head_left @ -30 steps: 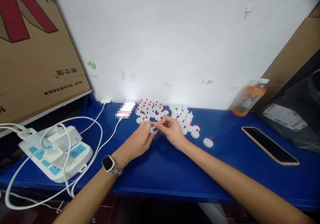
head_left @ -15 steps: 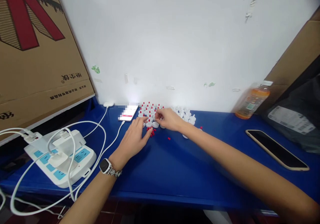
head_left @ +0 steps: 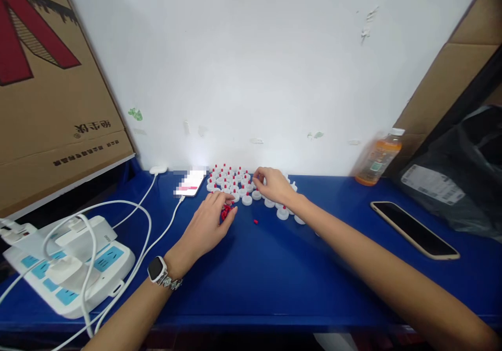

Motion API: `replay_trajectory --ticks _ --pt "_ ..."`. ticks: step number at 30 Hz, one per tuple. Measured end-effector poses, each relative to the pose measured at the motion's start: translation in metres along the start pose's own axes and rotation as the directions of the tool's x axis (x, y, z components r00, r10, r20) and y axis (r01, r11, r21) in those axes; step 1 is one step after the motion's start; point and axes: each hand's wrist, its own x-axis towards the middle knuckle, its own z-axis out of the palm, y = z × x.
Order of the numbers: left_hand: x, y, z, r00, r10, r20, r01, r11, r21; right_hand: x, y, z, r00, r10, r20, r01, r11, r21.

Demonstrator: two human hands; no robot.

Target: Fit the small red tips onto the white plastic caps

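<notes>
Many white plastic nozzle caps (head_left: 247, 200) stand grouped on the blue table by the wall, those on the left tipped with small red caps (head_left: 225, 186). My left hand (head_left: 207, 220) hovers low at the front left of the group, fingers curved and thumb apart, beside a small pile of loose red caps (head_left: 225, 212). With finger and thumb pinched together, my right hand (head_left: 272, 183) reaches into the middle of the nozzle caps; what it pinches is hidden. One stray red cap (head_left: 255, 222) lies between my hands. A red-tipped nozzle cap (head_left: 283, 212) stands near my right forearm.
To the left are a lit phone (head_left: 190, 182) on a cable and a power strip (head_left: 70, 272) with looping white cords. At right lie a dark phone (head_left: 413, 229), an orange drink bottle (head_left: 379, 157) and a grey plastic parcel (head_left: 455, 173). Cardboard boxes (head_left: 58, 110) flank the table.
The whole view has shifted, with things now further left. My right hand has moved right among the nozzle caps. My left hand has drawn slightly nearer, over the red pile.
</notes>
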Motion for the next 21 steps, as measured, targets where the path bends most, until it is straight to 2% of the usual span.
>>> replay_trajectory --ticks 3,5,10,13,15,17,19,21 --pt "0.018 0.009 0.005 0.999 0.035 0.034 -0.034 0.999 -0.036 0.007 0.030 -0.010 0.984 0.173 0.026 -0.170 0.981 -0.093" --pt "0.033 0.013 0.010 0.997 0.060 0.054 -0.058 0.998 -0.037 0.018 0.043 -0.010 0.968 0.246 0.041 -0.238 0.960 -0.146" --pt "0.049 0.014 0.021 0.996 0.088 -0.003 -0.088 0.995 -0.045 0.044 0.050 0.003 0.960 0.274 0.050 -0.263 0.951 -0.163" --pt "0.043 0.011 0.020 0.997 0.068 -0.037 -0.070 0.997 -0.041 0.044 0.039 0.003 0.968 0.249 0.024 -0.243 0.961 -0.133" --pt "0.038 0.009 0.018 0.996 0.061 -0.070 -0.064 0.997 -0.040 0.033 0.026 -0.004 0.981 0.190 -0.045 -0.193 0.980 -0.049" --pt "0.035 0.008 0.016 0.990 0.068 -0.126 -0.074 0.996 -0.044 0.014 0.008 -0.011 0.984 0.120 -0.132 -0.107 0.989 0.100" --pt "0.034 0.009 0.015 0.983 0.091 -0.159 -0.100 0.994 -0.048 -0.008 -0.012 -0.017 0.987 0.078 -0.140 -0.037 0.960 0.276" --pt "0.033 0.010 0.014 0.986 0.127 -0.106 -0.134 0.989 -0.057 -0.031 -0.030 -0.019 0.990 0.044 -0.132 0.017 0.905 0.426"
